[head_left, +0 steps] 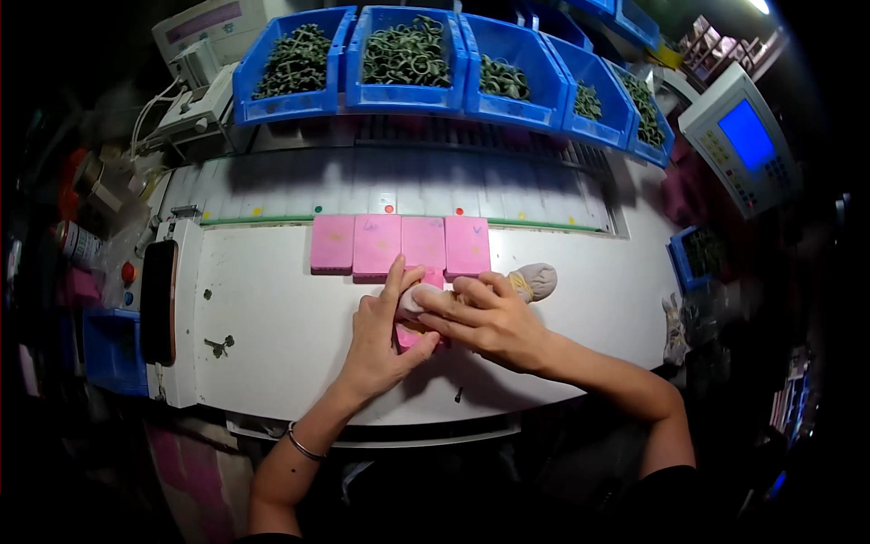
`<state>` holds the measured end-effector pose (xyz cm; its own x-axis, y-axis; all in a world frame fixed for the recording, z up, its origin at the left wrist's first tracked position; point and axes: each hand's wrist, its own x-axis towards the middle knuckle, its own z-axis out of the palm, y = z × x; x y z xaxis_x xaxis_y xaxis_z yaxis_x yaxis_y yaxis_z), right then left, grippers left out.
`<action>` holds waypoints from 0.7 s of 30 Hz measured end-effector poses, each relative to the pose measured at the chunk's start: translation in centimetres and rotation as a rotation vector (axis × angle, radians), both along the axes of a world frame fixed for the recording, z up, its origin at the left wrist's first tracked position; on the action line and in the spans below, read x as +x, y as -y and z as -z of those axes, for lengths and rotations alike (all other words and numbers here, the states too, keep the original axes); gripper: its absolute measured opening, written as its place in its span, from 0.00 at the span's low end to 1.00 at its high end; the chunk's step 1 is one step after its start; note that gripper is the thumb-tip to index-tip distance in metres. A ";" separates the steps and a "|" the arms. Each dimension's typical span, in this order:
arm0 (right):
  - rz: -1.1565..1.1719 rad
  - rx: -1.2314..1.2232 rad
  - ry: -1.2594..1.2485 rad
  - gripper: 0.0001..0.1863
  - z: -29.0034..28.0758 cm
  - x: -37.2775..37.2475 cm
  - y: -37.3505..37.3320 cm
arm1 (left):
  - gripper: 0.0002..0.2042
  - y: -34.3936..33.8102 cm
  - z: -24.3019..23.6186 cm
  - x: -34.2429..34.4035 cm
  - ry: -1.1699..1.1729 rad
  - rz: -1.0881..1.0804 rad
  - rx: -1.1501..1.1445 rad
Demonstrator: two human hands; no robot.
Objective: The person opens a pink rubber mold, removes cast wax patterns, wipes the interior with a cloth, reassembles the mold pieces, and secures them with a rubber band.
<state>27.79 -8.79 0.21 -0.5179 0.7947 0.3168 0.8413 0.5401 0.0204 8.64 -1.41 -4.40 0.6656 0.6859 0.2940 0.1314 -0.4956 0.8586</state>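
Observation:
My left hand (376, 335) closes round a small pink rubber mould (410, 338), its thumb along the near side and its fingers pointing away from me. Over that mould bulges a pale cloth pouch (410, 301), gripped and pressed down by the fingers of my right hand (494, 317). A pale cloth end bound with yellow bands (541, 282) sticks out behind my right hand; my hand hides whether it belongs to the same pouch. Just beyond my fingertips several pink mould blocks (332, 243) stand side by side in a row. Much of the held mould is covered.
Blue bins (406, 93) of green ring-shaped pieces line the back. A phone (160, 302) lies at the left edge, near green scraps (218, 345) on the white tabletop (272, 381). A small dark piece (459, 395) lies near the front edge. At right stands a control box (745, 136) with a blue screen.

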 end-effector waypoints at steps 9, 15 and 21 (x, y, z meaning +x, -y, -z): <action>0.533 -0.039 -0.070 0.25 2.1 4.7 7.4 | 0.29 1.7 0.5 0.5 -0.048 -0.117 0.139; 0.478 0.028 -0.201 0.24 3.1 1.2 7.7 | 0.24 2.2 0.7 0.5 -0.030 -0.167 0.136; 0.273 -0.267 -0.487 0.23 3.6 0.1 5.2 | 0.21 2.5 0.7 0.9 -0.008 -0.212 0.238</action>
<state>27.90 -14.01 -3.38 -0.1310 0.9625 0.2376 0.8285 0.2379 -0.5070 9.57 -3.90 -5.10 0.5179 0.7225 0.4579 0.2600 -0.6430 0.7204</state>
